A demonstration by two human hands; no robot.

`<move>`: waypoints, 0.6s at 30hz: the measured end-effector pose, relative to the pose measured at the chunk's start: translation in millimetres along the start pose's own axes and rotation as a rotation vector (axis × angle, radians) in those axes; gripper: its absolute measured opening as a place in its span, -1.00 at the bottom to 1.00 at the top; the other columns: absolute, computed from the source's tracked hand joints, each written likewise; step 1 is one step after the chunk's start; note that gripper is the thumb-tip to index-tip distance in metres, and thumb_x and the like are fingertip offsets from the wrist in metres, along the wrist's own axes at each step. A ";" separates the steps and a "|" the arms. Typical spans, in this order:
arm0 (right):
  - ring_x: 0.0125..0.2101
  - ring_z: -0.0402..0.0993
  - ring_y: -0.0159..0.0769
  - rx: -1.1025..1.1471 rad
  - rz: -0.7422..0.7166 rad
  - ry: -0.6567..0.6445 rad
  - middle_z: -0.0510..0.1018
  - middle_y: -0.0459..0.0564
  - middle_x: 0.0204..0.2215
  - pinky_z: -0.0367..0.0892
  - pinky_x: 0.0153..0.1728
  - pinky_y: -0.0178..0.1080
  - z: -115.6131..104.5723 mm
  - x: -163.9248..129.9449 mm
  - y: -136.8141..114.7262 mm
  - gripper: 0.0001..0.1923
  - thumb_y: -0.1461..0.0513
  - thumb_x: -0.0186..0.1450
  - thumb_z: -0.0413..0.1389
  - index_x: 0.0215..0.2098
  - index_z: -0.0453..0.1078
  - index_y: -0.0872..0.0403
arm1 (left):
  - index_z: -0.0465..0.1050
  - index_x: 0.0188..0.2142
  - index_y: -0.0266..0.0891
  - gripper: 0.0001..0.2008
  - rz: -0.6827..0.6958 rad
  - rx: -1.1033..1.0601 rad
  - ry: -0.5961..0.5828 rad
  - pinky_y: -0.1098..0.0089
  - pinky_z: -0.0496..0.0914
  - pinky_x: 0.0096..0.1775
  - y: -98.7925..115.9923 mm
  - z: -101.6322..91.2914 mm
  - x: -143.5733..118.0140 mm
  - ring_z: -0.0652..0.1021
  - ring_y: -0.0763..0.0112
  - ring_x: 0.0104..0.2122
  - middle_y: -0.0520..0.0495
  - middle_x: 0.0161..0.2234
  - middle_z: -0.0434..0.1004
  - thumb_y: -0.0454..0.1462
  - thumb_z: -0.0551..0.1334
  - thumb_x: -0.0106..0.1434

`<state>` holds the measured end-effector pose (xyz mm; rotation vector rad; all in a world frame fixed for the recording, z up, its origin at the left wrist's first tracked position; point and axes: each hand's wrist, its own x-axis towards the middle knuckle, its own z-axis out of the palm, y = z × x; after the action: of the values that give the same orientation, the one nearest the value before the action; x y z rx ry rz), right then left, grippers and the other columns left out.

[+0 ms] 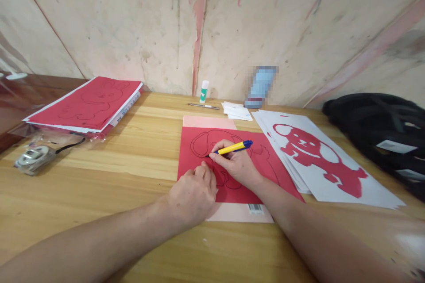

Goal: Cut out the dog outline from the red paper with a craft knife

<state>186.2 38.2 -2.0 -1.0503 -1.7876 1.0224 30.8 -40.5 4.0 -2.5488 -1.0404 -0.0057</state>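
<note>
Wooden planks make up the table in front of me, pushed against a stained pale wall with red streaks. At the centre lies a red sheet resting on a pink backing board, with a dog outline drawn on it in dark line. My right hand is closed around a yellow pen with a blue cap, its tip touching the red sheet near the dog's ear. My left hand is curled into a loose fist, holding nothing, pressing down on the lower left part of the sheet just beside the right hand.

To my right, a stack of white sheets carries a finished red dog cut-out. Far left sits a stack of red and white paper with a similar outline, and a small grey device near it. Along the wall stand a glue stick, a thin craft knife and folded white paper. A black bag fills the right edge.
</note>
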 end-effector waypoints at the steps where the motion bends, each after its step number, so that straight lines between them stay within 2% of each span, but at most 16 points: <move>1: -0.49 0.27 -0.37 0.000 -0.001 0.003 0.39 -0.13 -0.52 0.22 -0.44 -0.27 0.0 0.0 0.3 -0.88 0.18 0.16 0.17 -0.45 0.33 0.04 | 0.41 0.00 -0.59 -0.64 -0.002 0.002 0.003 0.30 0.37 -0.47 0.1 0.3 0.1 0.51 0.09 -0.29 -0.55 -0.10 0.48 -0.31 0.07 0.35; 18: -0.50 0.27 -0.40 -0.002 -0.047 -0.028 0.39 -0.13 -0.51 0.20 -0.45 -0.29 0.1 0.9 1.4 -0.89 0.19 0.17 0.17 -0.42 0.34 0.06 | 0.44 -0.04 -0.57 -0.66 -0.008 0.003 0.025 0.32 0.38 -0.46 0.2 -0.1 0.6 0.50 0.15 -0.32 -0.49 -0.16 0.52 -0.29 0.09 0.35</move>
<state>186.1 39.4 -3.0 -0.9951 -1.8277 1.0118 31.4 -40.2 4.1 -2.5351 -1.0405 -0.0383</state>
